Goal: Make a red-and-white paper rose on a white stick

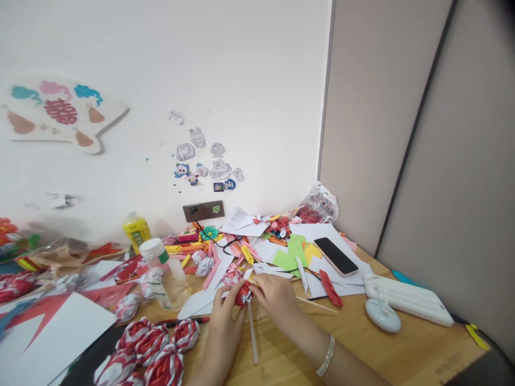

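Red-and-white crumpled paper rosette (243, 294) is up between my two hands, front and center over the light wooden table (289, 348). Left hand (226, 316): thumb and fingers curled round the left side of it, pinching it. Right hand (276, 297): thumb and fingertips drawn in close, pinching at its right edge. Glittery silver bracelet (326, 355) on the right wrist.

Thin translucent white stick (253, 338) runs from just below the rosette toward me; can't tell if it's attached. Pink-and-white paper rosette (232, 276) sits just behind the held one. Slim wooden stick (317, 305) on the table, right of the hands.

Cluster of twisted red-and-white paper rosettes (152, 344) at lower left, nearest the left forearm. Clear plastic jar with a white lid (173, 281) stands behind them, yellow bottle with a pale cap (137, 231) further back.

Beyond the hands: loose colored paper, incl. bright green sheets (295, 251). Black-screened phone (336, 256) lies on white paper, back right. Red folded paper piece (330, 288) in front of it. Pale blue oval object (383, 315) further right, next to a long white casing (414, 303). Dark wall socket (203, 210) has a black cable plugged in.
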`<state>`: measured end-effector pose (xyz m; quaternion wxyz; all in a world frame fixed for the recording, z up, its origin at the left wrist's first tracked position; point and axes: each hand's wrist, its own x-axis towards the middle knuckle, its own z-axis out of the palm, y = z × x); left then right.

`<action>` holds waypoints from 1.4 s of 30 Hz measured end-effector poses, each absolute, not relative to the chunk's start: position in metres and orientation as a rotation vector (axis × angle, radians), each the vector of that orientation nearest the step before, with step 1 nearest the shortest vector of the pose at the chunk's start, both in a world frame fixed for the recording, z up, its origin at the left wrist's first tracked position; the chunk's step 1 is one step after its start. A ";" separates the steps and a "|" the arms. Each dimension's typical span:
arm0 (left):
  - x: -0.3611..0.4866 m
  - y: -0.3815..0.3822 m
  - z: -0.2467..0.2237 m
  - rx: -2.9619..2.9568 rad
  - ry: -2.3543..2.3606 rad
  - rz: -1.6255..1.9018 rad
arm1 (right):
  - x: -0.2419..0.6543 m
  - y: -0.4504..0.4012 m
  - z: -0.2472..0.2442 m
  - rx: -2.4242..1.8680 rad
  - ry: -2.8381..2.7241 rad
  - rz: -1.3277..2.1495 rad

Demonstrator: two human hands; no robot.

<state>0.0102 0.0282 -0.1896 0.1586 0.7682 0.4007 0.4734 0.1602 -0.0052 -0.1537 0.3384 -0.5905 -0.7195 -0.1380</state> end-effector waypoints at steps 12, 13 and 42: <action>0.011 0.027 -0.188 2.208 1.147 1.375 | 0.154 -0.005 -0.159 -1.558 -1.854 -0.415; 0.011 0.027 -0.188 2.202 1.144 1.378 | 0.154 -0.005 -0.159 -1.549 -1.856 -0.412; 0.012 0.026 -0.187 2.141 1.146 1.350 | 0.156 -0.001 -0.164 -1.526 -1.894 -0.508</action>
